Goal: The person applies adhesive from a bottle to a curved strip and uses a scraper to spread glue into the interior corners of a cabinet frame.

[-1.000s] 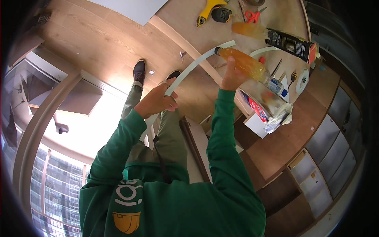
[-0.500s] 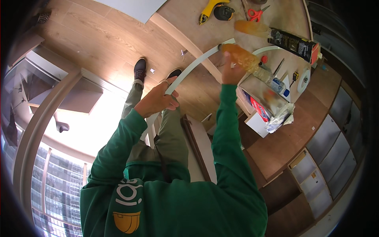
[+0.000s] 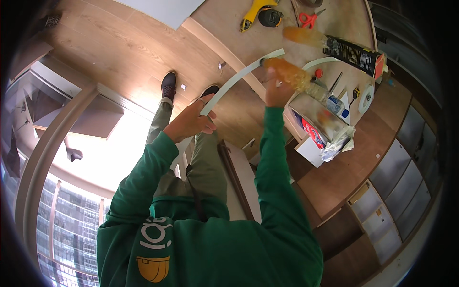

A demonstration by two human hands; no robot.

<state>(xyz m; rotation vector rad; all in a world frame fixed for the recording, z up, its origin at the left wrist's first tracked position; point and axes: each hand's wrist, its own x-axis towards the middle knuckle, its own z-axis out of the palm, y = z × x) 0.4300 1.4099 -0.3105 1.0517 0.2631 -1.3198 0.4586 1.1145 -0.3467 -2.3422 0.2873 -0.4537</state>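
My left hand [image 3: 192,120] is closed around a long white flexible strip [image 3: 235,79], which bows up to the right and also hangs below the hand. My right hand [image 3: 279,92] grips a clear plastic bottle [image 3: 292,72] of orange-amber liquid. The bottle is tilted, its dark narrow mouth at the strip near its far end, touching or very close. Beyond the bottle's base is a clear bottle with a blue cap [image 3: 337,105]; where one ends and the other begins is hard to see.
The wooden bench holds a yellow-handled tool [image 3: 252,16], tape measure [image 3: 271,17], red scissors [image 3: 309,19], another amber bottle [image 3: 303,36], a black box [image 3: 356,55], a tape roll [image 3: 366,99] and an open carton [image 3: 318,117]. A pale panel [image 3: 165,9] lies at upper left.
My right hand and the bottle have shifted slightly left, the mouth moving along the strip away from its far end. My left hand stays nearly where it was.
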